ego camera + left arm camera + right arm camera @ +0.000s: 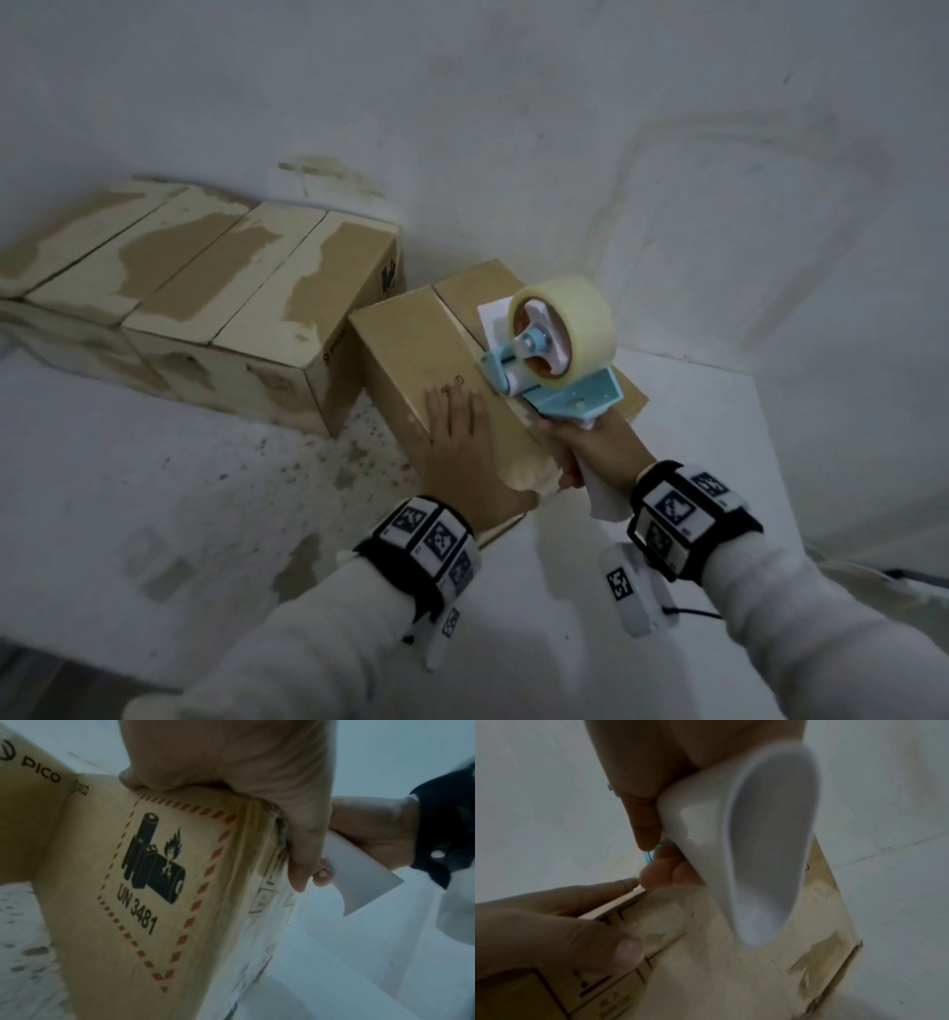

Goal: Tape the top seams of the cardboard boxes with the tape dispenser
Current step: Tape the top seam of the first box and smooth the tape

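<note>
Box [411, 354]: brown cardboard, lying under both hands on the table [154, 462]; its centre seam runs away from the person between the two top flaps.
Left hand [457, 437]: flat on the left flap, fingers straight and spread, palm pressing down near the box's near edge; in the left wrist view the thumb hangs over the end face.
Right hand [590, 447]: just right of the left hand, fingers curled round the white handle of the dispenser [560, 370].
Dispenser: blue frame, tipped forward over the seam, front end down on the box top just ahead of the left fingertips.
Tape [570, 318]: clear roll on the dispenser hub, above and beyond the right hand.
Label [151, 882]: battery-and-flame mark with "UN 3481" inside a red dashed border, on the box's end face below the left hand.
Stack [205, 288]: row of taped boxes left of and beyond the left hand, against the wall, nearest one touching the held box.
</note>
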Demonstrator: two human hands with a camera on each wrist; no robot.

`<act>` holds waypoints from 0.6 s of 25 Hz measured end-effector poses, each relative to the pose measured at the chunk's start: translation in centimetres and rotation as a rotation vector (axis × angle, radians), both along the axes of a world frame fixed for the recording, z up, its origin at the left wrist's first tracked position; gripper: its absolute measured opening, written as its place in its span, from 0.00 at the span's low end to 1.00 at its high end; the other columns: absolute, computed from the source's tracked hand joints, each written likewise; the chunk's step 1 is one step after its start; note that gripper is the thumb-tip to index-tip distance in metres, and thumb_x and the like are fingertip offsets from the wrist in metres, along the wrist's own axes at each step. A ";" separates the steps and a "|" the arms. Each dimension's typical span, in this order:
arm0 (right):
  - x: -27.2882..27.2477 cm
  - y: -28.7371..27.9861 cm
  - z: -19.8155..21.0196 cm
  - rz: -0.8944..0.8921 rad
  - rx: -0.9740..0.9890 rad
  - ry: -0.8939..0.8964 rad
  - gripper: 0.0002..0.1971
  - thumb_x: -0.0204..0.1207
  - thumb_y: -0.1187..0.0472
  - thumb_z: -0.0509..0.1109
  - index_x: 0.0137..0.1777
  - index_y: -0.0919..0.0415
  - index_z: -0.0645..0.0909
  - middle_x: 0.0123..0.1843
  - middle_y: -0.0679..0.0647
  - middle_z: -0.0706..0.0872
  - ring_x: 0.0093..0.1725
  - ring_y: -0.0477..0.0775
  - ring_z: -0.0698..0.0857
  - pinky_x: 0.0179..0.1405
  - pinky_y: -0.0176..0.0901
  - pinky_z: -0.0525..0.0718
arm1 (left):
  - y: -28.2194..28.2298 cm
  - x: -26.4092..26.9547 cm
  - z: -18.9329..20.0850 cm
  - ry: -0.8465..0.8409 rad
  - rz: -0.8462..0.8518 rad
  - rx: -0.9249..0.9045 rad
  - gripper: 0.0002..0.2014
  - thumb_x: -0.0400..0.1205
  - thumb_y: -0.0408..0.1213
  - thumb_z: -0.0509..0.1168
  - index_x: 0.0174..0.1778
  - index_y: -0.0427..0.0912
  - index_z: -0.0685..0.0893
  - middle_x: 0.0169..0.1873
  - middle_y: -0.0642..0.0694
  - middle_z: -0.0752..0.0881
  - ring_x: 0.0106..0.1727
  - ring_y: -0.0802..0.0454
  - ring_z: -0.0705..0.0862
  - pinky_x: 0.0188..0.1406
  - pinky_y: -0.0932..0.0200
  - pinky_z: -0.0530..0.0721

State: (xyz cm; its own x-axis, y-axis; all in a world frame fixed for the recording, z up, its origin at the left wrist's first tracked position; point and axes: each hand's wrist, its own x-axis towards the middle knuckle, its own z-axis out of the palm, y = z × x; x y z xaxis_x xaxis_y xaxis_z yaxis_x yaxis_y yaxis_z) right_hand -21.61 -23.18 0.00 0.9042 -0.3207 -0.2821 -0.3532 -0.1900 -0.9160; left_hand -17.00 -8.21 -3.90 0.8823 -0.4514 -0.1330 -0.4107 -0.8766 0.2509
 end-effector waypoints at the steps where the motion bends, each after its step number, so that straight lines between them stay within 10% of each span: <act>1: 0.0 -0.1 0.1 0.020 -0.002 -0.002 0.10 0.72 0.58 0.74 0.37 0.63 0.79 0.16 0.53 0.78 0.15 0.54 0.78 0.32 0.58 0.79 | -0.1 0.0 -0.1 -0.004 -0.005 0.026 0.65 0.58 0.77 0.61 0.82 0.35 0.51 0.82 0.32 0.49 0.82 0.29 0.46 0.76 0.24 0.49; 11: -1.4 0.2 0.8 0.035 -0.372 -0.078 0.14 0.68 0.51 0.78 0.39 0.55 0.75 0.46 0.54 0.77 0.35 0.48 0.78 0.40 0.43 0.75 | -0.3 -0.1 0.2 -0.033 0.049 0.084 0.63 0.62 0.73 0.65 0.83 0.43 0.40 0.83 0.40 0.40 0.83 0.34 0.38 0.77 0.29 0.43; 15: -1.3 -0.1 0.1 0.082 -0.348 -0.074 0.20 0.61 0.44 0.79 0.43 0.51 0.75 0.53 0.59 0.80 0.41 0.55 0.84 0.36 0.51 0.83 | -1.1 0.0 0.1 -0.019 0.066 0.118 0.66 0.59 0.78 0.62 0.83 0.43 0.38 0.83 0.38 0.39 0.82 0.33 0.37 0.76 0.26 0.43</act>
State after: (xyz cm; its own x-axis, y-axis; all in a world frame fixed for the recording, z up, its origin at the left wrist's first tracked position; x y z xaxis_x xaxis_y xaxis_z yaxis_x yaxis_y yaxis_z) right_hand -22.88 -23.31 0.15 0.9448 -0.3115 -0.1019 -0.2593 -0.5202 -0.8137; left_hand -17.00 -9.31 -3.81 0.9124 -0.3747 -0.1648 -0.3550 -0.9248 0.1369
